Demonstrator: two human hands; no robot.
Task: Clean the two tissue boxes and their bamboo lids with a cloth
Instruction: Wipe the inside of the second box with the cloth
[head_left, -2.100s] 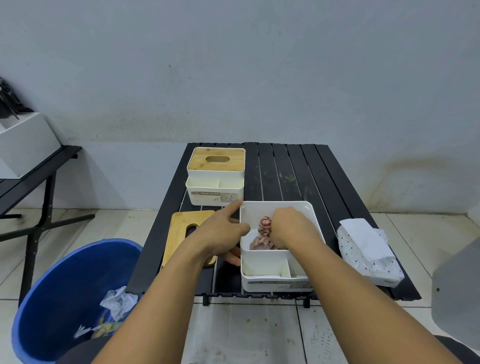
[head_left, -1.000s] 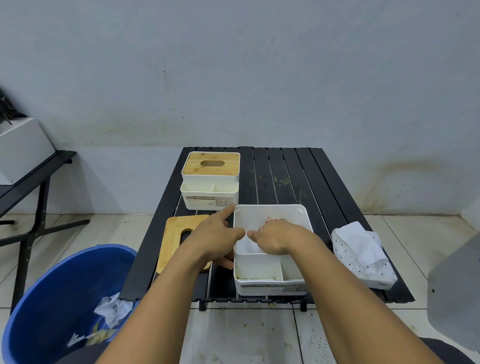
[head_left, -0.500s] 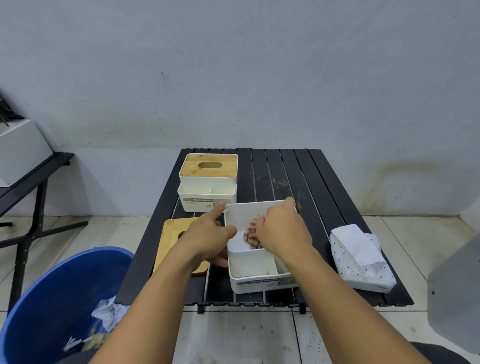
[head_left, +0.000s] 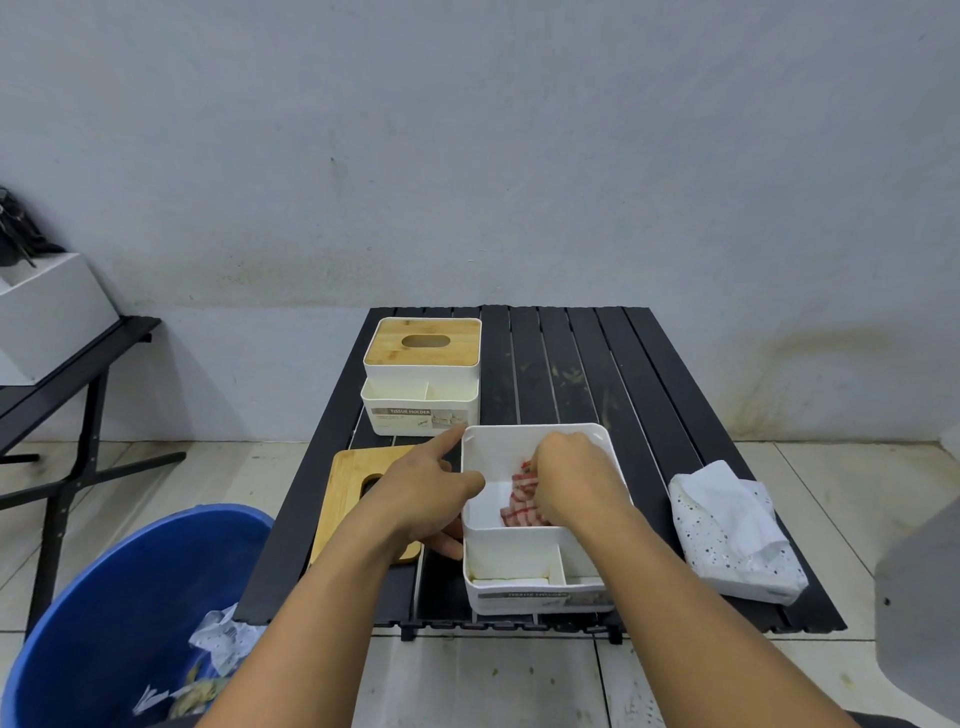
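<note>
- Back from the far rim, my right hand (head_left: 571, 488) is gripping the red-checked cloth (head_left: 522, 501) inside the open white plastic tissue box (head_left: 540, 592).
- My left hand (head_left: 421, 499) is gripping its left wall.
- It is sitting on the black slatted table (head_left: 571, 364) below a grey wall (head_left: 519, 156).

Count: 2 white plastic tissue boxes: far box (head_left: 420, 410), near box (head_left: 535, 597). 2 bamboo lids with oval slots: fitted lid (head_left: 422, 358), loose lid (head_left: 347, 499). 1 red-checked cloth (head_left: 522, 501). 1 white speckled tissue pack (head_left: 727, 535). 1 blue round plastic bin (head_left: 104, 597). 1 black slatted table (head_left: 597, 374).
</note>
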